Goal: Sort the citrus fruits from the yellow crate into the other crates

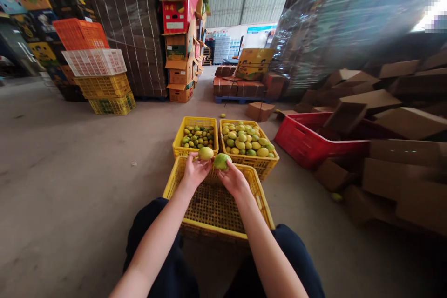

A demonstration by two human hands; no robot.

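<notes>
My left hand [197,169] holds a yellow-green lemon [206,153] on its fingers. Close beside it, my right hand [232,178] grips a greener fruit [221,161]. Both hands are above the far part of a yellow crate [263,205] that stands between my knees, its perforated bottom showing. Just beyond are two more yellow crates: the left one [177,137] holds small green and yellow fruits, the right one [267,162] is heaped with larger yellow-green lemons.
A red crate [300,142] and a heap of cardboard boxes [401,167] lie at the right. Stacked crates [104,84] stand at the back left, near a tall column of cartons [176,51]. Single fruits lie on the floor [104,186].
</notes>
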